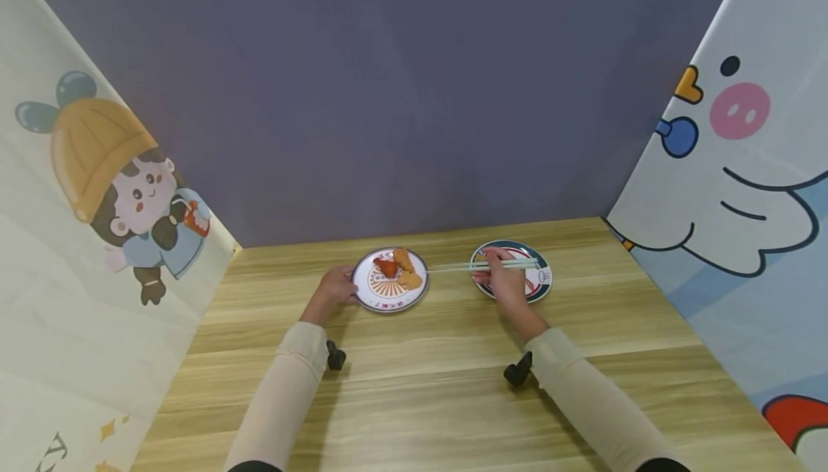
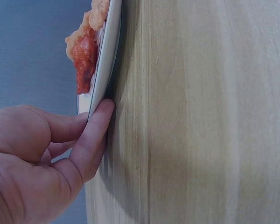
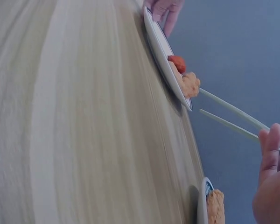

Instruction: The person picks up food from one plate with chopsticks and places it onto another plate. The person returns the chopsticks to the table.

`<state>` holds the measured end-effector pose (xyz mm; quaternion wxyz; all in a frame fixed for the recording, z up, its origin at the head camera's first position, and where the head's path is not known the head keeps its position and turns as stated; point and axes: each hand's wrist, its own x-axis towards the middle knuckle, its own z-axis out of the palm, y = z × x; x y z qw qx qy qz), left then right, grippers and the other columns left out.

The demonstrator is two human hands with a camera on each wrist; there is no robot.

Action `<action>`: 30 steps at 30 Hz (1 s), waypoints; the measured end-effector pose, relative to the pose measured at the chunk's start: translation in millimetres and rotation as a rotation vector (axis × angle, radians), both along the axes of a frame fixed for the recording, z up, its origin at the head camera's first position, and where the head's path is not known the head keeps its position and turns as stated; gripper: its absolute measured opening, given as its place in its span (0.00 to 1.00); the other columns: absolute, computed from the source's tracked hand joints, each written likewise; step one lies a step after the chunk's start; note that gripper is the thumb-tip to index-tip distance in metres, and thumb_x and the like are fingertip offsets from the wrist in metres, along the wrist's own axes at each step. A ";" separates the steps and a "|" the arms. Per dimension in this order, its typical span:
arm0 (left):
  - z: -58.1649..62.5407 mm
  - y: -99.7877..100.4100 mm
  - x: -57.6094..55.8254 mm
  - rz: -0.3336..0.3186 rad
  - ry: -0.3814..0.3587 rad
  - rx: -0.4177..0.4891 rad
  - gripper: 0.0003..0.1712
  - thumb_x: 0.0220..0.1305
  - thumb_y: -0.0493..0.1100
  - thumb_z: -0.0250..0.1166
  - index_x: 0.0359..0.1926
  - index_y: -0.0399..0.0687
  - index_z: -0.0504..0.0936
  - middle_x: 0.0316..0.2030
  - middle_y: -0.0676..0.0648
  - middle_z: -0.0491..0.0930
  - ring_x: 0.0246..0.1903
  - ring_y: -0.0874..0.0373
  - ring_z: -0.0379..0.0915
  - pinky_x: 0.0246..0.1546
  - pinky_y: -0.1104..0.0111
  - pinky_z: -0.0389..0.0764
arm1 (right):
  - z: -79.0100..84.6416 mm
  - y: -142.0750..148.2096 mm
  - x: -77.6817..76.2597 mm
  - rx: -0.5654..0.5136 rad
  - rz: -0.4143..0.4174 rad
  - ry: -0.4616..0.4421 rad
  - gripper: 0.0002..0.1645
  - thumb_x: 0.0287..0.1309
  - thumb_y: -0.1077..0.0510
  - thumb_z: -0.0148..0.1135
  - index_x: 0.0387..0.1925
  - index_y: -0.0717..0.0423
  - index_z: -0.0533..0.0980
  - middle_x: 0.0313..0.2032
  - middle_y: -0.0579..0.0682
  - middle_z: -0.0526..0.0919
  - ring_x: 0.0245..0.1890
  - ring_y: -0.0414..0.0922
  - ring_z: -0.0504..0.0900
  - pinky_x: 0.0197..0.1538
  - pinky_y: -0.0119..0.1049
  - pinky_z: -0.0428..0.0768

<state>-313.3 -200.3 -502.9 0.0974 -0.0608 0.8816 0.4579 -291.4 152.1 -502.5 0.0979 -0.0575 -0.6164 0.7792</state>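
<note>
My left hand (image 1: 338,285) pinches the left edge of a white plate (image 1: 370,295), thumb on top of the rim and fingers beneath it, as the left wrist view shows. On that plate lie a red glazed drumstick (image 2: 85,58) and golden fried pieces (image 1: 410,280). My right hand (image 1: 507,287) holds a pair of pale green chopsticks (image 1: 520,264) above a second plate (image 1: 543,289) with a dark patterned rim. The chopstick tips point left, slightly apart, close to the first plate's right edge, with nothing between them. A fried piece (image 3: 215,207) sits on the second plate, mostly hidden by my hand in the head view.
The wooden table (image 1: 414,386) reaches back to a dark grey-blue wall (image 1: 414,98). Printed cartoon panels stand at the left (image 1: 65,278) and right (image 1: 744,299) sides. The two plates stand near the table's back edge, with a gap between them.
</note>
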 end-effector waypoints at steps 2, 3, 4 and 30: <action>-0.6 -0.1 0.0 -0.002 -0.005 0.010 0.39 0.56 0.23 0.58 0.72 0.34 0.68 0.56 0.27 0.80 0.32 0.57 0.78 0.32 0.70 0.88 | -1.1 -5.7 0.5 0.023 0.012 0.012 0.19 0.75 0.59 0.50 0.55 0.72 0.75 0.36 0.65 0.84 0.21 0.40 0.87 0.26 0.34 0.88; -0.9 0.0 0.2 -0.004 -0.008 0.021 0.39 0.56 0.23 0.58 0.72 0.33 0.68 0.56 0.26 0.79 0.33 0.56 0.79 0.32 0.69 0.89 | -1.6 -8.5 0.7 0.030 0.018 0.019 0.19 0.75 0.60 0.51 0.55 0.73 0.75 0.37 0.67 0.83 0.21 0.41 0.87 0.25 0.34 0.88; -1.1 0.1 0.1 -0.004 -0.011 0.035 0.39 0.56 0.22 0.58 0.72 0.33 0.67 0.57 0.26 0.79 0.33 0.56 0.79 0.33 0.69 0.89 | -2.2 -11.0 0.9 0.039 0.025 0.029 0.19 0.75 0.60 0.51 0.54 0.73 0.75 0.38 0.67 0.81 0.21 0.40 0.87 0.25 0.34 0.88; 2.0 2.4 2.8 0.027 -0.040 0.083 0.38 0.60 0.22 0.57 0.73 0.33 0.66 0.58 0.26 0.77 0.35 0.55 0.79 0.34 0.69 0.89 | -11.7 -36.2 11.0 0.127 0.087 0.068 0.17 0.73 0.62 0.54 0.53 0.73 0.79 0.33 0.51 0.84 0.25 0.44 0.88 0.27 0.37 0.89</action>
